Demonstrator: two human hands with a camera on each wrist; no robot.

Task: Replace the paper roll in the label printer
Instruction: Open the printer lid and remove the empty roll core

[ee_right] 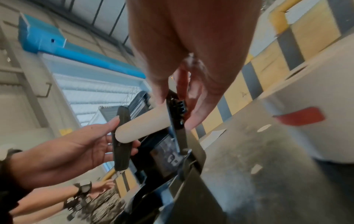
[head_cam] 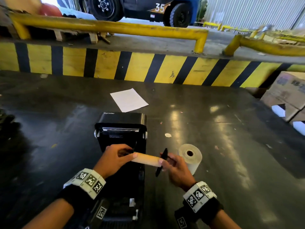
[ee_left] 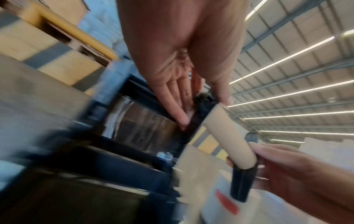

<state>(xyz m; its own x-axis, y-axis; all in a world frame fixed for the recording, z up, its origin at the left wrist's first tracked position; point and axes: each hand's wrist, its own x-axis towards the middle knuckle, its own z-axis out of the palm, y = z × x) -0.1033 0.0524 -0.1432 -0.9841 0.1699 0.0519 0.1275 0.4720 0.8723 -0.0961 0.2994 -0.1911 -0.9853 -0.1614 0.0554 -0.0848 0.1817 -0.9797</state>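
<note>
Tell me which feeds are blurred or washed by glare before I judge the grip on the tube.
Head view: sharp on the tube and both hands, lamp glare only on the floor, edges bent by the wide lens. Left wrist view: printer smeared by motion, tube fairly clear. Right wrist view: soft throughout, new roll pale and blurred.

Warehouse loading dock, forklift (head_cam: 140, 9), striped kerb (head_cam: 148, 68), yellow guard rails (head_cam: 107, 27)

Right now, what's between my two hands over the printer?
An empty cardboard core spans the gap, with a black end plate at each end: left hand holds one, right hand holds the other. The head view shows it best.
</note>
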